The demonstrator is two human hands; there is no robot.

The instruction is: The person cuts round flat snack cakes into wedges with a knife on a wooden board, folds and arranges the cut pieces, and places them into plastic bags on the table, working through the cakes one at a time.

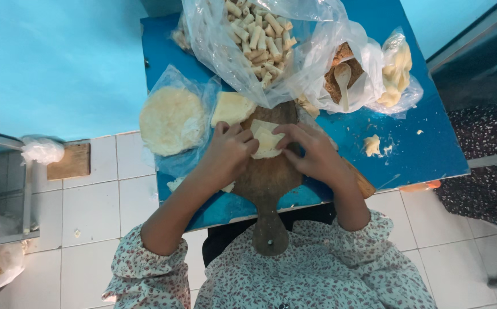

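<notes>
The thin pastry wrapper (266,140) is pinched between the left hand (229,154) and right hand (316,154) on the wooden board (268,183) (its handle overhanging the counter (414,149)), and could be torn if pulled unevenly.

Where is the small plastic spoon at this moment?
In the head view, the spoon lies in an open plastic bag of brown crumbs at the table's far right, beyond the right hand.

matt worn wood board (266,177); glossy clear plastic bag (294,51); smooth blue table (420,143).
</notes>
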